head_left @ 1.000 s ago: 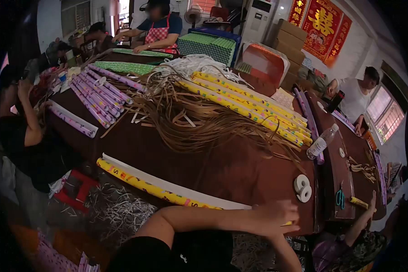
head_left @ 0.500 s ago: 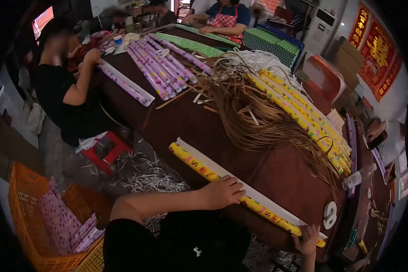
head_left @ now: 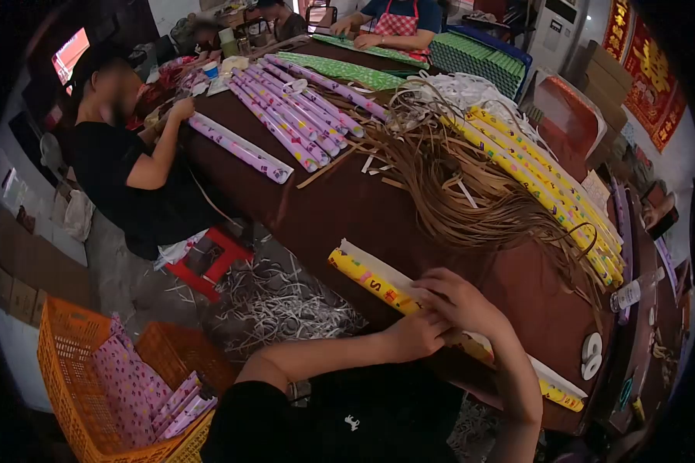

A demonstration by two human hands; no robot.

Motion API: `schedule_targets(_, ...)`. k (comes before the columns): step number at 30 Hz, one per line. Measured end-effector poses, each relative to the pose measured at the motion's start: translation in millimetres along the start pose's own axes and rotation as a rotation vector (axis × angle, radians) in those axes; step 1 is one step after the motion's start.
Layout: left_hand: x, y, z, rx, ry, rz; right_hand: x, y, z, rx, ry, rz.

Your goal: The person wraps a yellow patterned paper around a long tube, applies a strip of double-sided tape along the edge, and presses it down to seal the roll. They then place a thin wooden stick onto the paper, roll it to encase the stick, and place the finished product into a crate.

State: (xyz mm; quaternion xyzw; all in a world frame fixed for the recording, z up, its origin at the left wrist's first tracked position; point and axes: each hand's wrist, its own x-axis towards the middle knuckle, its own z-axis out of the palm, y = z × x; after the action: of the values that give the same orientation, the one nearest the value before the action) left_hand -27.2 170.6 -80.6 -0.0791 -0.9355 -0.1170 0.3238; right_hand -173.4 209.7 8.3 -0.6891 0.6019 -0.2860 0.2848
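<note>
Both hands, left hand [head_left: 417, 333] and right hand [head_left: 459, 301], are gripping the yellow wrapping-paper roll [head_left: 371, 283], grips clamped mid-roll, lying along the brown surface's [head_left: 347, 208] near edge.

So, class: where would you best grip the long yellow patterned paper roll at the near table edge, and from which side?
Probably mid-length, from above: the yellow patterned paper roll lies flat along the brown table edge, where the left hand and right hand meet.

Just beyond the right hand [head_left: 459, 301] lies a bare strip of bench [head_left: 347, 208], open for a pass toward the far left. Farther ahead the tangle of straps [head_left: 471, 201] blocks the way, with yellow rolls [head_left: 540, 174] behind it. To the hand's right, tape rolls [head_left: 591, 356] sit near the bench edge.
</note>
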Motion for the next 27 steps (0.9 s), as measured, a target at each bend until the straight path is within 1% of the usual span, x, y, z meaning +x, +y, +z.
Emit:
schedule_targets(1, -1.0, 1.3, 0.3, -0.004, 0.036, -0.016, 25.7, 7.9, 8.6, 0.034, -0.091, -0.030)
schedule_targets(2, -1.8, 1.6, 0.3, -0.006, 0.071, -0.030, 49.6, 6.1, 15.4, -0.006, -0.163, -0.006)
schedule_targets(3, -2.2, 1.2, 1.9, -0.005, 0.062, -0.029, 70.1, 2.4, 21.1, -0.046, -0.236, 0.019)
schedule_targets(4, -3.1, 0.1, 3.9, -0.014, 0.088, -0.017, 86.3, -1.1, 24.8, -0.037, -0.231, 0.016)
schedule_targets(6, -7.6, -0.5, 1.4, -0.028, 0.102, -0.007, 108.7, -5.0, 32.5, -0.146, -0.264, 0.036)
schedule_targets(7, -7.8, -2.3, -0.4, -0.072, 0.114, -0.010, 116.4, -1.3, 37.0, -0.139, -0.261, 0.037)
schedule_targets(9, -8.9, -3.7, -1.0, -0.117, 0.128, -0.009, 127.1, 6.2, 42.6, -0.007, -0.269, 0.026)
schedule_targets(10, -10.1, -5.5, -0.9, -0.054, 0.119, 0.006, 128.0, 8.5, 43.0, -0.010, -0.266, 0.027)
schedule_targets(11, -11.0, -7.1, -0.5, 0.009, 0.111, 0.020, 128.0, 11.2, 43.0, 0.060, -0.223, 0.016)
schedule_targets(12, -8.8, -7.6, -2.7, 0.009, 0.113, 0.022, 128.0, 13.0, 43.2, 0.130, -0.180, 0.004)
schedule_targets(13, -7.0, -7.5, -4.7, -0.047, 0.116, 0.021, 128.5, 16.8, 45.3, 0.129, -0.179, 0.005)
schedule_targets(15, -5.6, -6.5, -8.7, -0.106, 0.117, 0.022, 130.6, 25.4, 51.1, 0.239, -0.117, 0.015)
schedule_targets(17, -4.7, -7.3, -12.3, -0.282, 0.107, -0.052, 131.9, 32.0, 56.8, 0.238, -0.093, -0.007)
schedule_targets(18, -4.8, -6.9, -14.3, -0.281, 0.106, -0.049, 131.5, 31.6, 58.3, 0.240, -0.072, -0.028)
schedule_targets(20, -6.9, -5.4, -19.7, -0.059, 0.247, -0.052, 129.5, 31.5, 62.0, 0.242, -0.050, -0.019)
schedule_targets(22, -9.9, -10.2, -41.2, 0.012, 0.405, -0.125, 129.6, 33.2, 62.2, 0.249, -0.025, -0.009)
schedule_targets(23, -19.1, -17.7, -45.7, 0.052, 0.448, -0.224, 130.6, 35.0, 62.7, 0.266, -0.026, -0.008)
schedule_targets(25, -23.1, -36.6, -63.6, 0.268, 0.509, -0.537, 130.2, 33.6, 64.6, 0.293, -0.027, -0.006)
schedule_targets(27, -24.6, -62.0, -79.6, 0.381, 0.487, -0.844, 129.1, 27.5, 65.4, 0.284, 0.008, 0.044)
